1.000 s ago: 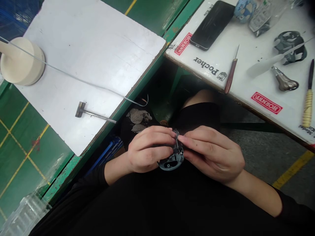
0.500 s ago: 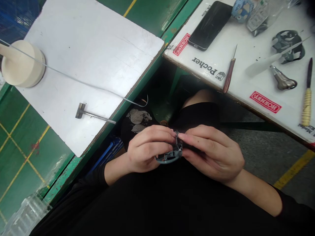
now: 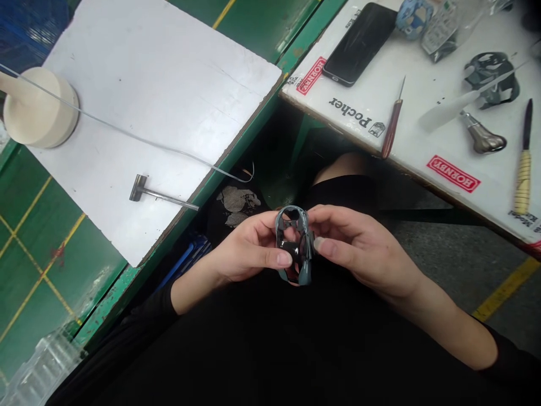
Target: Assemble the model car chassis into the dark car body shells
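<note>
Above my lap, both hands hold a small dark grey-blue plastic shell part point(image 3: 305, 270) with a rounded rim and black pieces inside. My left hand point(image 3: 249, 248) closes on its left side, the thumb pressed over a glossy black area and the fingers behind. My right hand point(image 3: 359, 245) grips the right edge between thumb and fingers. The part stands roughly upright, its open hollow side facing me. Fingertips behind it are partly hidden.
A small metal hammer point(image 3: 163, 197) lies on the white board point(image 3: 169, 79) at left, near a cream round stand point(image 3: 42, 113) and thin tube. On the right table are a phone point(image 3: 359, 42), an awl point(image 3: 393, 124), a similar grey shell point(image 3: 492, 79), a metal-ended handle point(image 3: 484, 135) and a yellow-handled tool point(image 3: 524, 163).
The shell part has been turned from lying nearly flat to standing upright with its hollow side visible. Both hands have shifted their grip, thumbs now on the near side.
</note>
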### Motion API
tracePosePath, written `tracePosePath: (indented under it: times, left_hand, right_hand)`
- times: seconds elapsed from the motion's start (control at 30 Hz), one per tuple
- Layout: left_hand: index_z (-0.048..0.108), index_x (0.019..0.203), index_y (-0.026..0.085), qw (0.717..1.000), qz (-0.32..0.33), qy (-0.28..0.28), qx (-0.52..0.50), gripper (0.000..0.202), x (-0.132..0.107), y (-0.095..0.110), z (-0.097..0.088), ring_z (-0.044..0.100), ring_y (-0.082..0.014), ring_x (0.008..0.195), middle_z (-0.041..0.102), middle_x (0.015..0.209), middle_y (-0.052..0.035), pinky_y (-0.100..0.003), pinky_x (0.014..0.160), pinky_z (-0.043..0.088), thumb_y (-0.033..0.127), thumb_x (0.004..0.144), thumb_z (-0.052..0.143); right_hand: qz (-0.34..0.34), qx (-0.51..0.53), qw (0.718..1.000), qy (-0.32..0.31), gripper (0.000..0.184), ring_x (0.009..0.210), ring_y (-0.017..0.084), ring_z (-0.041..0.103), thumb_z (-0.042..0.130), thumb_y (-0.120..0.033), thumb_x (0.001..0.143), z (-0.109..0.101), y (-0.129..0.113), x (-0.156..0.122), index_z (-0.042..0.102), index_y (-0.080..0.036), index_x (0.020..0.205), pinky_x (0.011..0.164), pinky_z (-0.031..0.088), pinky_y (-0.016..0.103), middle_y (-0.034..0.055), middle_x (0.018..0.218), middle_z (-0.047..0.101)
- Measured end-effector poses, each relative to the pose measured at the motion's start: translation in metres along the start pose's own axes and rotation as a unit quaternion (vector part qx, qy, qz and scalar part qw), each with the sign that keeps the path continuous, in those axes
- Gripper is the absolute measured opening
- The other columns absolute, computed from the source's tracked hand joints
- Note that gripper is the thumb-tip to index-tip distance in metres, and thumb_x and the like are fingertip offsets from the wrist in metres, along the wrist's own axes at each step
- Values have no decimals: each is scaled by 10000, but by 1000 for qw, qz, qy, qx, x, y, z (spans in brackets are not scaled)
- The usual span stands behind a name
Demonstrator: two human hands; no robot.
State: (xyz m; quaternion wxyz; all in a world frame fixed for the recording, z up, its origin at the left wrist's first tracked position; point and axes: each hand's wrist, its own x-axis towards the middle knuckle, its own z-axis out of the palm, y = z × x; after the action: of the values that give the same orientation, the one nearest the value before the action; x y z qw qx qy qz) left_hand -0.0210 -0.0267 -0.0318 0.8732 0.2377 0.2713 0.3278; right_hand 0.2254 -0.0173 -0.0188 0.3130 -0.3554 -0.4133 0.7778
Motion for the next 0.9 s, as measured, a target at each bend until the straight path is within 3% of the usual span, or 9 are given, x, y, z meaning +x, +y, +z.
tracePosePath:
  times: [0.2,0.37,0.53,0.77,0.9]
  left_hand:
    - [701,1057,183,998,-54,0,-24,398,-2,3,-5,836,-188,723,801,964,-31,-311,662,762,303,899,1046]
    - [670,1069,203,996,-85,-4,-41,439,-2,1,-8,863,-214,721,818,926,-28,-317,670,771,285,883,1059]
    - [652,1079,205,995,-91,-4,-39,448,0,0,-8,859,-203,710,814,924,-31,-307,672,768,296,890,1049]
    - [679,1098,203,994,-98,-9,-48,441,2,-2,-12,845,-191,711,802,927,-19,-313,678,772,292,881,1053]
    - [708,1112,184,993,-103,-9,-56,414,3,-2,-14,826,-173,703,776,928,-20,-313,680,772,266,885,1044]
  right_hand:
    - [-21,-114,992,40,303,897,174,739,968,-493,1004,0,2,2,863,-263,1171,946,704,338,52,1151,824]
    - [-51,-63,997,0,252,962,199,827,907,-444,1067,-2,7,5,830,-239,1192,875,725,326,57,1134,859]
    - [-62,-120,990,29,223,909,182,805,920,-397,1056,-3,9,5,829,-229,1171,899,734,347,60,1150,855]
    - [-52,-20,998,8,236,1011,202,872,916,-384,1065,-3,11,8,842,-206,1200,928,746,341,91,1177,894]
    - [-56,-3,998,19,179,948,167,845,881,-370,1095,-3,12,10,860,-207,1167,875,723,292,76,1105,888]
